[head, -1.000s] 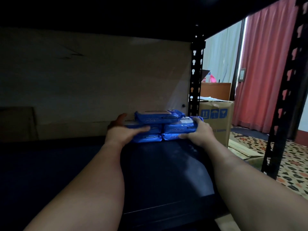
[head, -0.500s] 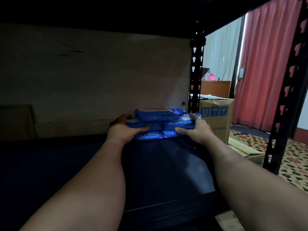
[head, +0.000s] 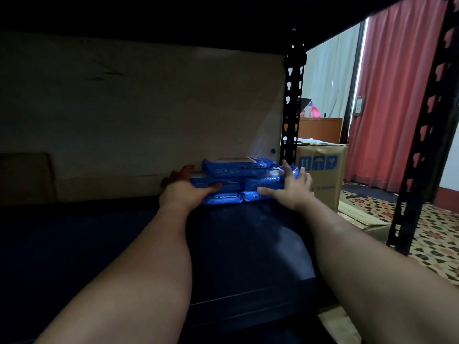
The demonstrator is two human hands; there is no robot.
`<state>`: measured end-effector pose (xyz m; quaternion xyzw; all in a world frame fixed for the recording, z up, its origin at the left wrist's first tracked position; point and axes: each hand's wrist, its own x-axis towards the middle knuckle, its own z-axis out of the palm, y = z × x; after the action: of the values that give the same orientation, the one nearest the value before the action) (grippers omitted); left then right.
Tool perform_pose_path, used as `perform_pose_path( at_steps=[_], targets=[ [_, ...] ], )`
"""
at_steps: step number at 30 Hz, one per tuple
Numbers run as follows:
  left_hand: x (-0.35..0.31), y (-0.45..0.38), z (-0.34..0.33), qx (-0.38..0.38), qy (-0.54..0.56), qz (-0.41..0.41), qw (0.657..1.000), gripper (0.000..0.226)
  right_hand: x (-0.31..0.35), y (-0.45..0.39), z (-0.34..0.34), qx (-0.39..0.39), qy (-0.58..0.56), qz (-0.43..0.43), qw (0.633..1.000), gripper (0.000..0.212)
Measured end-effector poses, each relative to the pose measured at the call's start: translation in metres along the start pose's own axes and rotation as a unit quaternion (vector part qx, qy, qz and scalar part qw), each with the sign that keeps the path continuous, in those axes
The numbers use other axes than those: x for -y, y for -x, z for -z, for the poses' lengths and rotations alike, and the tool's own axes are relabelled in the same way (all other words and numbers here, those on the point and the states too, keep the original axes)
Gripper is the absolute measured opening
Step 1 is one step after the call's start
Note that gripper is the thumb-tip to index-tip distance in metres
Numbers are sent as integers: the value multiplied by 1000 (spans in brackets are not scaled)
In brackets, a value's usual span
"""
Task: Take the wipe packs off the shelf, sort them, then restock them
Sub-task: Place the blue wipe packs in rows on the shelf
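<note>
**Fingers of the right hand now spread on the blue stack**

Fingers (head: 285,167) of the right hand (head: 291,189) are straight and spread, resting against the right end of the wipe packs (head: 238,181); half a second ago they were curled more closely on that end. The left hand (head: 183,192) has not changed: its thumb lies on the front of the packs and its other fingers go around the left end, so it holds the stack.

Both forearms reach forward from the bottom of the view, almost parallel, palms turned toward each other with the stack between them.

The packs are blue, five as far as I can count: two pairs side by side and one pack on top. They lie flat at the back right of the dark shelf (head: 248,244), with the long axis going left to right and the printed front sides facing the camera. The stack is in the same place as before.

Just behind it is the black slotted post (head: 291,108). Beyond the post a cardboard box (head: 323,175) stands on the patterned floor, and farther right hangs a red curtain (head: 397,95).
</note>
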<state>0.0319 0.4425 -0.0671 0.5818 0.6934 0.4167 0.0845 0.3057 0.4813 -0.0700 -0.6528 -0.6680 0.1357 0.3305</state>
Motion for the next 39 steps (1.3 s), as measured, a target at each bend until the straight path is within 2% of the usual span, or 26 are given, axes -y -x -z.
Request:
perform_pose_path(
  at_steps=[2,5,8,11,15,18,20,22,24,26,28,32,37,39],
  targets=[
    [-3,1,1,-14,-31,18,999,136,2,8,2,-15,1,-9,1000,115],
    [-21,16,3,-46,-106,0,993,123,5,26,4,-35,39,-12,999,108],
    [-52,52,5,-90,-169,-78,978,91,6,53,6,-21,88,12,996,106],
    [-72,107,1,-97,-175,-167,965,54,7,92,14,5,113,44,993,94],
    [-83,187,9,-93,-155,-302,936,30,10,164,36,27,118,53,991,69],
    [-79,251,15,-175,-109,-363,909,19,-1,237,45,-45,101,131,985,43],
    [-66,292,9,-191,-92,-376,902,14,-13,278,44,-100,88,193,972,34],
    [-45,334,-7,-150,-83,-352,920,16,-32,318,37,-99,56,216,970,33],
    [-19,362,-26,-77,-91,-294,948,23,-49,346,26,-63,47,213,974,33],
    [12,394,-50,46,-106,-220,969,30,-72,372,7,-14,61,205,977,34],
    [52,427,-77,170,-101,-129,972,35,-98,395,-17,60,75,181,979,37],
    [127,479,-120,344,-138,3,929,44,-143,426,-75,231,131,121,956,45],
    [175,495,-138,490,-230,90,836,92,-176,451,-142,419,197,70,884,61],
    [188,497,-147,523,-223,115,815,106,-186,458,-166,463,211,65,858,66]
  ],
)
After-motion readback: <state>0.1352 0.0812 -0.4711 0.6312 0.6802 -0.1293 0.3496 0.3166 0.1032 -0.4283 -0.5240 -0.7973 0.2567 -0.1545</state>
